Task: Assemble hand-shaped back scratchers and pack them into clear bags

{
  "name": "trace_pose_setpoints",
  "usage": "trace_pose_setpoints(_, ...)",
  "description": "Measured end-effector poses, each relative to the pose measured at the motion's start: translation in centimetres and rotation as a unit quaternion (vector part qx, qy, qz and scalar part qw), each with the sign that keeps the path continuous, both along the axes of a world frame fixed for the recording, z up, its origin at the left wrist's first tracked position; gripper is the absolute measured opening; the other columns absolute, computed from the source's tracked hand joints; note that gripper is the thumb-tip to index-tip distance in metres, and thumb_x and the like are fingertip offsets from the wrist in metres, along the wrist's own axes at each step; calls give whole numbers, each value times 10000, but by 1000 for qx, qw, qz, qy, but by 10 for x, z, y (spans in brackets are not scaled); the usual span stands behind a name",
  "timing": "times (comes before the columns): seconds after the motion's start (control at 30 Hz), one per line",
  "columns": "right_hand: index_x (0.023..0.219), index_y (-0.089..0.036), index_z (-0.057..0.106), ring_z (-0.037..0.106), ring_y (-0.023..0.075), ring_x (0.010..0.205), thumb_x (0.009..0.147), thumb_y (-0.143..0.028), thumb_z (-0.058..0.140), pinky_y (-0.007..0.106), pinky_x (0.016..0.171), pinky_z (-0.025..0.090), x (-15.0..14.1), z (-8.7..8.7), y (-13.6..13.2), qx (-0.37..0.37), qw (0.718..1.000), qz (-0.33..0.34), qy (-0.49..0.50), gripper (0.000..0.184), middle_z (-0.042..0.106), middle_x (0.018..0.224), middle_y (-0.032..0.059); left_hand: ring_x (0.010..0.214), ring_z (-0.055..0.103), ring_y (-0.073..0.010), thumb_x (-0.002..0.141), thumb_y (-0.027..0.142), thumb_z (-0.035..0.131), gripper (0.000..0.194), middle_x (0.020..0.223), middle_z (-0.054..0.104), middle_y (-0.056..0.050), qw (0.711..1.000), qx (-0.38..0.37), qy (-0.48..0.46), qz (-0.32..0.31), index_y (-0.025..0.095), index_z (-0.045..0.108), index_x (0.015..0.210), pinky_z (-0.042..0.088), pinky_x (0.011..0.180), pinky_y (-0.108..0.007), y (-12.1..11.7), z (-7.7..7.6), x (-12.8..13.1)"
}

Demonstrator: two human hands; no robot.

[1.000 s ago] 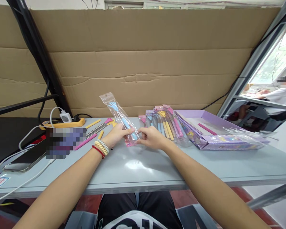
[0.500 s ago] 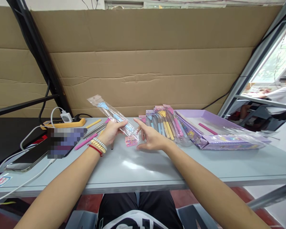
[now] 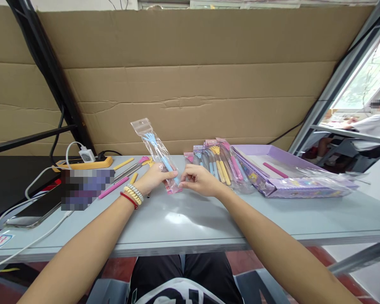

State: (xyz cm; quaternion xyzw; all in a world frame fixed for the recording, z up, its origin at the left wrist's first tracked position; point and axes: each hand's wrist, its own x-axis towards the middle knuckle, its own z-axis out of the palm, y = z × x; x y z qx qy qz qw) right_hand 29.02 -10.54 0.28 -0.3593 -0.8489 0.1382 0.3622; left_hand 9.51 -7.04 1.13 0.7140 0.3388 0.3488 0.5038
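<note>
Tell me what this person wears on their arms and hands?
Both forearms are bare, no sleeves or gloves. The left wrist carries stacked bracelets: a red cord, a yellow beaded band and a pale spiral one. The right hand and wrist show nothing worn.

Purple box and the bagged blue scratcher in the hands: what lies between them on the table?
Head view: a fanned pile of bagged scratchers lies between the purple box and the bagged blue scratcher.
</note>
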Motion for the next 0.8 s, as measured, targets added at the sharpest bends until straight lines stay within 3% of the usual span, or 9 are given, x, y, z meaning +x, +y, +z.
trace_pose_setpoints(0.3, 662, -142, 555, 493, 102, 683, 754, -212, 690, 234, 654, 397, -1, 0, -1, -25, 1000, -5, 18, 178, 565, 798, 31, 690, 591, -156, 666, 442, 736, 402, 766, 621, -29, 999, 6, 15, -48, 138, 600, 891, 483, 629, -288, 0, -2, 0)
trace_pose_setpoints(0.5, 672, -154, 521, 424, 82, 530, 734, -346, 664, 218, 511, 327, -3, 3, -6, -194, 980, -4, 49, 247, 508, 578, -31, 585, 573, -145, 678, 491, 716, 433, 693, 612, -20, 997, 6, 40, -72, 135, 573, 879, 488, 598, -306, -6, 5, 1)
trace_pose_setpoints(0.8, 621, -163, 474, 390, 72, 518, 682, -350, 681, 209, 485, 300, -3, 4, -6, -192, 976, -24, 98, 286, 474, 557, -36, 657, 565, -138, 685, 411, 726, 345, 753, 610, -25, 995, 22, 68, -76, 136, 608, 856, 466, 593, -263, -1, -1, -1)
